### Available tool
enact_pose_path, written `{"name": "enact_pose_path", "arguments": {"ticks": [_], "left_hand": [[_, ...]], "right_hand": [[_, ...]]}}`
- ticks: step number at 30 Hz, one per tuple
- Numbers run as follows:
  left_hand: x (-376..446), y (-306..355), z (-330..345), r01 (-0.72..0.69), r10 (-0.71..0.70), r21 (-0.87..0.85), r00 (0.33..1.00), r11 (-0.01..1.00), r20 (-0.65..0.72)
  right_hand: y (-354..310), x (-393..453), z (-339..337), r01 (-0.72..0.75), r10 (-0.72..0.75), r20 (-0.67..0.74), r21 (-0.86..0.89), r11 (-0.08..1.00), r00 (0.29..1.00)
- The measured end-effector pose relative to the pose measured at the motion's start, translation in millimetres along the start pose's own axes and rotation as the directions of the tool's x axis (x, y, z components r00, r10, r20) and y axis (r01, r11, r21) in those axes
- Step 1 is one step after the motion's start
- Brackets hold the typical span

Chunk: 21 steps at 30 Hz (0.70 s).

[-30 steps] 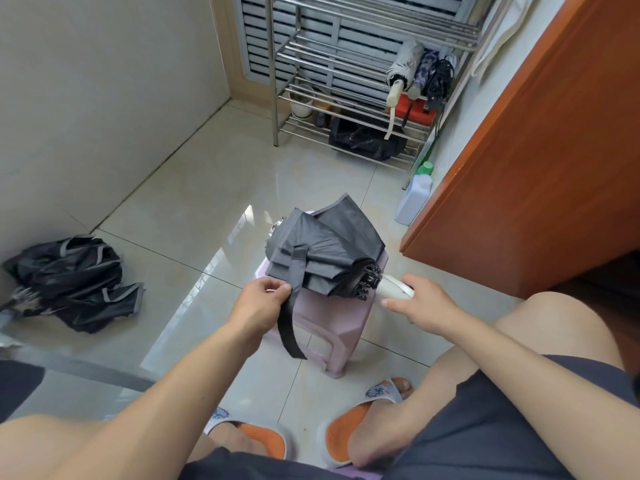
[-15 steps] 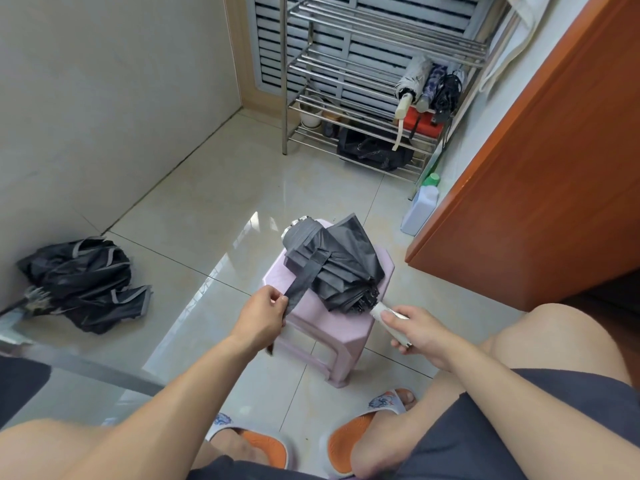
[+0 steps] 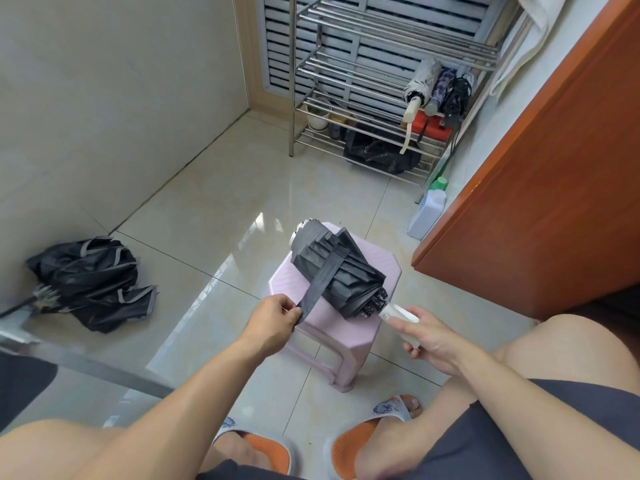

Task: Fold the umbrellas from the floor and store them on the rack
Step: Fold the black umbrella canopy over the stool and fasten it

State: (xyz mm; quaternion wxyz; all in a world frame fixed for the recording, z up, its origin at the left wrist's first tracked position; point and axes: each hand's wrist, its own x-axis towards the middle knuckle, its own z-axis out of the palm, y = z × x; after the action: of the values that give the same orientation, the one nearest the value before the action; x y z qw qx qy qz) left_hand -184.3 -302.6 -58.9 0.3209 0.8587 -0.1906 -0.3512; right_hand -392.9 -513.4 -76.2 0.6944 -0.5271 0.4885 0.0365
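A dark grey folded umbrella (image 3: 346,271) lies across the top of a pink plastic stool (image 3: 349,334). My left hand (image 3: 273,315) pinches the end of its grey closing strap (image 3: 320,287), which runs taut over the bundle. My right hand (image 3: 427,336) grips the umbrella's white handle (image 3: 398,313) at the near end. A second black umbrella (image 3: 93,282) with grey trim lies crumpled and unfolded on the floor at the left. The steel rack (image 3: 381,74) stands at the back, with three folded umbrellas (image 3: 436,88) on a shelf at its right.
A white bottle with a green cap (image 3: 427,211) stands on the floor by the orange cabinet (image 3: 540,188). A black bag (image 3: 379,154) and a red box (image 3: 433,128) sit low in the rack. My knees and orange-soled slippers (image 3: 263,452) are near the stool.
The umbrella's loose canopy has tightened into a narrower roll. My left hand has pulled the strap out taut toward the left, and my right hand has drawn the handle back toward me.
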Motion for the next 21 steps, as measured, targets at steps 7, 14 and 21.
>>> {"name": "enact_pose_path", "arguments": {"ticks": [7,14,21], "left_hand": [[7.5,-3.8,1.0,0.002,-0.004,-0.044,1.000,0.999,-0.028],[18.3,-3.6,3.8,-0.023,0.024,0.013,0.997,1.000,-0.075],[23.5,-26.0,10.7,-0.002,0.009,0.125,0.999,0.992,-0.051]], "right_hand": [[-4.9,2.4,-7.5,-0.085,0.084,0.010,0.199,0.976,0.996],[4.1,10.4,-14.9,-0.385,0.328,0.229,0.279,0.880,0.916],[6.5,10.2,-2.1,0.142,-0.190,-0.086,-0.391,0.909,0.978]]}}
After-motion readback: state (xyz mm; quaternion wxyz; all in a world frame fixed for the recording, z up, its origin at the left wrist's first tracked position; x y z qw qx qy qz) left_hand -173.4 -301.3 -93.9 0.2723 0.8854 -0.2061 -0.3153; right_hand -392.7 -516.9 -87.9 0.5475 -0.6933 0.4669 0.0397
